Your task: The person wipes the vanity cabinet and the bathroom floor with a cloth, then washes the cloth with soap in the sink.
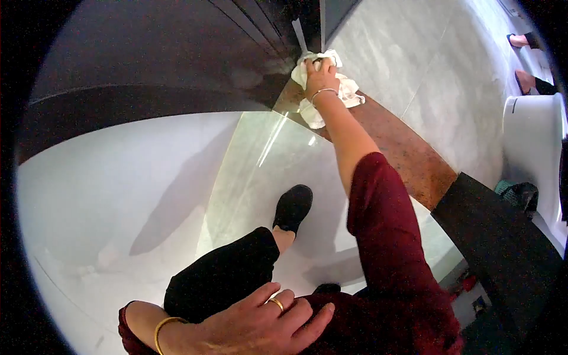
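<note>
White cloth (350,93) is lying bunched at the far end of the brown strip (408,151), close by the corner of the dark panel (165,65). The right hand (320,77) is resting on top of it, fingers apart and seemingly pressing; whether they are also gripping a fold, I cannot tell. Well apart from it, the left hand (260,322) is holding nothing, its fingers loosely bent near the black-clad leg (222,275). Work with the cloth is apparently in progress at this end, not finished. Much of the strip is lying uncovered, and nothing is showing which stretches are done or left.
</note>
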